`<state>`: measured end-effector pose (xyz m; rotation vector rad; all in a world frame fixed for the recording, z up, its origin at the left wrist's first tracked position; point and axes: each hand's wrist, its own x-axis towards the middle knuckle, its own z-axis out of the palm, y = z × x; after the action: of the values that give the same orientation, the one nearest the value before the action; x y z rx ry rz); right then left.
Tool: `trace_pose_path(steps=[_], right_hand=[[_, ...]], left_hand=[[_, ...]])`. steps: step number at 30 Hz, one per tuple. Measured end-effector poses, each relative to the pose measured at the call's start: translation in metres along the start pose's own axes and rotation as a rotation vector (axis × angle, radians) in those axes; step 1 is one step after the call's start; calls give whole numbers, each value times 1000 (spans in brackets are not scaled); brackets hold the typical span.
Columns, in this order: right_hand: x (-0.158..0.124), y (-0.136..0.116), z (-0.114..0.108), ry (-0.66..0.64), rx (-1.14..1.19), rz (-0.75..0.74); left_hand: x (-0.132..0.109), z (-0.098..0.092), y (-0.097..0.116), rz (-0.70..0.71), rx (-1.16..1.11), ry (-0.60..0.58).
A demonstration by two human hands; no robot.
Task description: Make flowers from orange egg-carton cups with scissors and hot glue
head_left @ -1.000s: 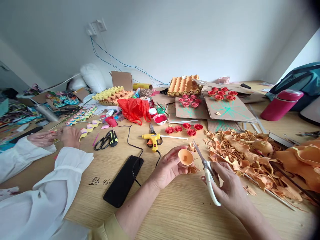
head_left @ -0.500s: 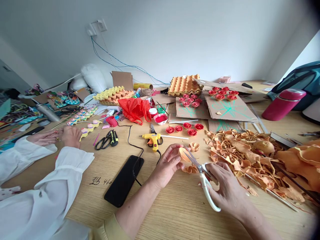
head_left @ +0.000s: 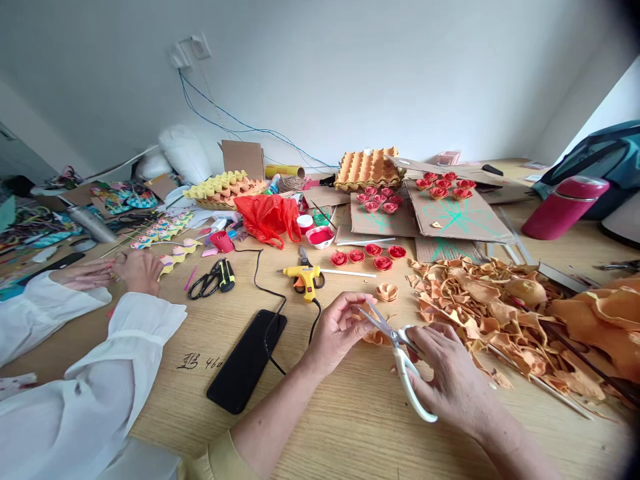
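My left hand is closed around a small orange egg-carton cup, which it mostly hides. My right hand grips white-handled scissors, whose open blades point up-left at the cup. A finished orange paper flower lies just beyond on the wooden table. A heap of orange carton scraps spreads to the right of both hands.
A black phone, a yellow glue gun and black scissors lie to the left. Red paper roses sit ahead, egg trays and cardboard behind. A person in white sleeves works at left. A pink bottle lies far right.
My left hand has turned the cup down and inward, so its hollow no longer shows. The scissors have swung from upright to lie across toward the cup, blades at it.
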<state>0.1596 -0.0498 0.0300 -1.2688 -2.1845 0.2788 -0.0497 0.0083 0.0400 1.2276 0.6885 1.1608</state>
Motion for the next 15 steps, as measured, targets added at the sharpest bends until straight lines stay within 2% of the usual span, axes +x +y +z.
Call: trace_pose_path(steps=[7, 15], right_hand=[[1, -5, -2, -30, 46, 20], [3, -8, -5, -11, 77, 36]], left_hand=[[0, -2, -1, 22, -2, -4], [2, -7, 3, 146, 159, 27]])
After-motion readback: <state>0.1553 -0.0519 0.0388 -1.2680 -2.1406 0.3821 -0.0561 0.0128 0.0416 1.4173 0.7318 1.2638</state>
